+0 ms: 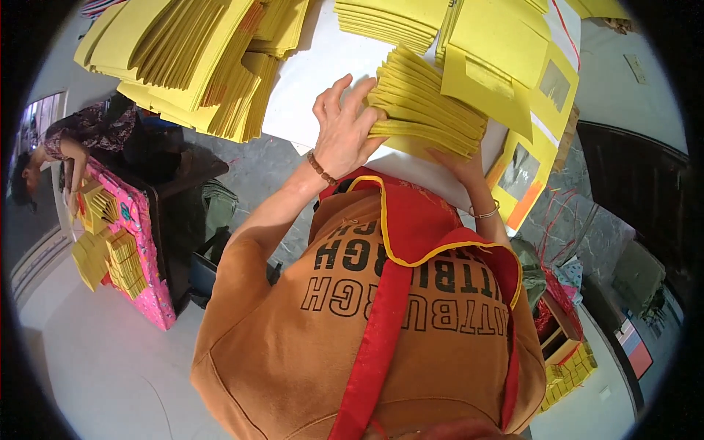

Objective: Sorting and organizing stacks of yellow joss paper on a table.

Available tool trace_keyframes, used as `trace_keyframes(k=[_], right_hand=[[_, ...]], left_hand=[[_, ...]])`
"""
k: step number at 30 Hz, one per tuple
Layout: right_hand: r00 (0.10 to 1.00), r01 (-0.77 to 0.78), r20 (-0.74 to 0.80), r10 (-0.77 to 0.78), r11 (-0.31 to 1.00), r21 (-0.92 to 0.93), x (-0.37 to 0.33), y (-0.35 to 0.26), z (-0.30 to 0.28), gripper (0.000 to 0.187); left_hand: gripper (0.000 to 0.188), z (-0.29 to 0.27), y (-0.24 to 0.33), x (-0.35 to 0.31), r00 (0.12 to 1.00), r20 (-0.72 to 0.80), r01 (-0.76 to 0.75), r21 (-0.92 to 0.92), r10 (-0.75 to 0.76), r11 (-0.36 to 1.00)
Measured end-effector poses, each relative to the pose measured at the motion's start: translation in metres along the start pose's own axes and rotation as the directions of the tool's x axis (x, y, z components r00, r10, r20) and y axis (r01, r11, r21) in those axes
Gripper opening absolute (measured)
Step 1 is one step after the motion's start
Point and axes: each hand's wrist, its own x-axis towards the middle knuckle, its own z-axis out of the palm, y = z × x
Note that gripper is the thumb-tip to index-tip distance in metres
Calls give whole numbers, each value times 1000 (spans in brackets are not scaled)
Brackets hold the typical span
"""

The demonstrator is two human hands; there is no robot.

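A thick stack of folded yellow paper pieces [425, 99] stands at the near edge of the white table, its layers fanned toward the top. My left hand [346, 121], with a beaded bracelet at the wrist, is at the stack's left end. Its index finger and thumb close on the lower left corner while the other fingers are spread apart. At the lower right end, my right hand [466, 167] grips the stack from below. A thin bangle circles that wrist, and most of its fingers are hidden behind the paper.
Large yellow paper piles [183, 59] cover the table's left side. More yellow sheets [499, 44], some with silver and orange patches, lie at the right. At far left a person [88, 139] bends over a pink-covered table [150, 257]. Yellow bundles [572, 374] sit at lower right.
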Motion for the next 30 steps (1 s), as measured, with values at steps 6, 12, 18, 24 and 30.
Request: trace_keyframes(k=[6, 12, 18, 24, 30], right_hand=[[998, -55, 7, 55, 994, 98, 1, 7, -4, 105], [999, 51, -6, -51, 999, -15, 0, -9, 2, 108], [999, 23, -38, -24, 999, -36, -4, -1, 1, 117], [997, 42, -70, -40, 999, 32, -3, -11, 3, 117], [994, 78, -72, -82, 995, -63, -4, -3, 3, 118]], left_hand=[[31, 0, -2, -15, 998, -46, -45, 121, 51, 992], [29, 8, -5, -25, 972, -152, -132, 273, 179, 953], [30, -3, -6, -13, 964, -52, -239, 265, 261, 934], [33, 4, -6, -21, 957, -101, -242, 246, 274, 938], [56, -4, 5, -8, 1000, 5, -29, -57, 29, 998]])
